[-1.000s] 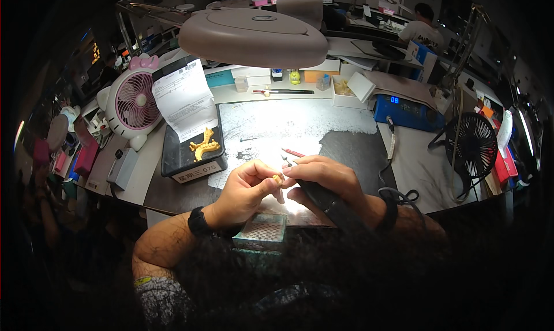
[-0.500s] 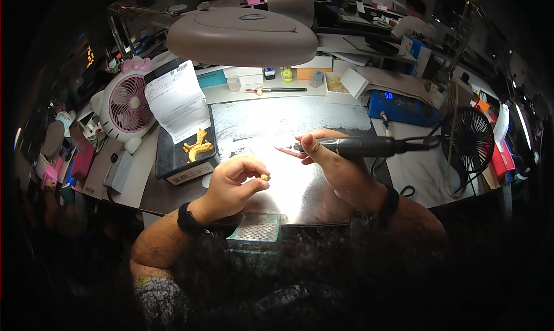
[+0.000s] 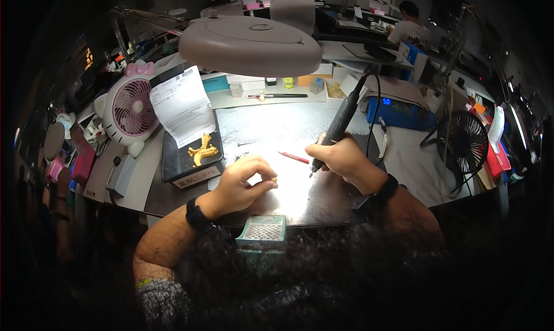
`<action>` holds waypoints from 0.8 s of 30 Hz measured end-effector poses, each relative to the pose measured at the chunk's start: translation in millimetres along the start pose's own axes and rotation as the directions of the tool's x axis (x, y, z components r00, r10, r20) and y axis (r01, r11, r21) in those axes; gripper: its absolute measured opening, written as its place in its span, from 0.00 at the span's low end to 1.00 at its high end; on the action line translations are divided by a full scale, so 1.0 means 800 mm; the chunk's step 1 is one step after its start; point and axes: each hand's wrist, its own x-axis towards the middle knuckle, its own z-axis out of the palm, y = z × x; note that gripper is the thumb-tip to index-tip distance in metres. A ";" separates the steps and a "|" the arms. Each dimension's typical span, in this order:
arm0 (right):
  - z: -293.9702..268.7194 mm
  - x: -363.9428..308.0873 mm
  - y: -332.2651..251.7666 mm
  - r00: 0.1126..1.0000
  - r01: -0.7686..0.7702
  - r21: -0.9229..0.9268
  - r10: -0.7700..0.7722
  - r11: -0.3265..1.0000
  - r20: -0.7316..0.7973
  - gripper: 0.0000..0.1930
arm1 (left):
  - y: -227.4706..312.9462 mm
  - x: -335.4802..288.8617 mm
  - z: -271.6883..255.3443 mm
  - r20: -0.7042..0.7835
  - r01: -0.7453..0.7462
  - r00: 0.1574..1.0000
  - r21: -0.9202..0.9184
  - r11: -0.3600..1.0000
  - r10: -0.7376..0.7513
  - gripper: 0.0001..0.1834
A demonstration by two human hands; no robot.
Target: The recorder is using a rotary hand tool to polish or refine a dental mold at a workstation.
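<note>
Near the centre of the frame, the hands are apart: the left hand (image 3: pixel 239 181) pinches a small yellow piece (image 3: pixel 274 180), probably for light from the lamp (image 3: pixel 251 45); the right hand (image 3: pixel 347 159) grips a dark handpiece (image 3: pixel 341 119) pen-like, tip down. Left of centre, a black tray (image 3: pixel 171 159) holds a branched yellow model (image 3: pixel 203 152).

Broad lamp (image 3: pixel 251 44) above lit workbench (image 3: pixel 412 166)

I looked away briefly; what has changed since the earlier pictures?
The right hand moved rightward, carrying the black handpiece, now tip-down, away from the small yellow piece. Nothing was let go: the left hand still pinches that piece. The red pen-shaped tool stayed put.
</note>
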 end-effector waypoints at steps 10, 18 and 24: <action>0.006 0.025 0.024 0.986 0.130 -0.210 -0.150 0.969 -0.080 0.17 | 0.003 -0.010 0.002 0.008 -0.077 0.997 0.075 0.994 0.077 0.09; 0.023 -0.001 0.012 0.978 0.103 -0.709 -0.201 0.698 -0.055 0.33 | -0.008 -0.015 0.008 -0.069 0.065 0.996 0.173 0.983 -0.053 0.07; 0.021 -0.003 0.010 0.986 0.102 -0.768 -0.169 0.632 -0.008 0.28 | -0.005 -0.013 0.005 -0.102 0.113 0.990 0.183 0.977 -0.095 0.05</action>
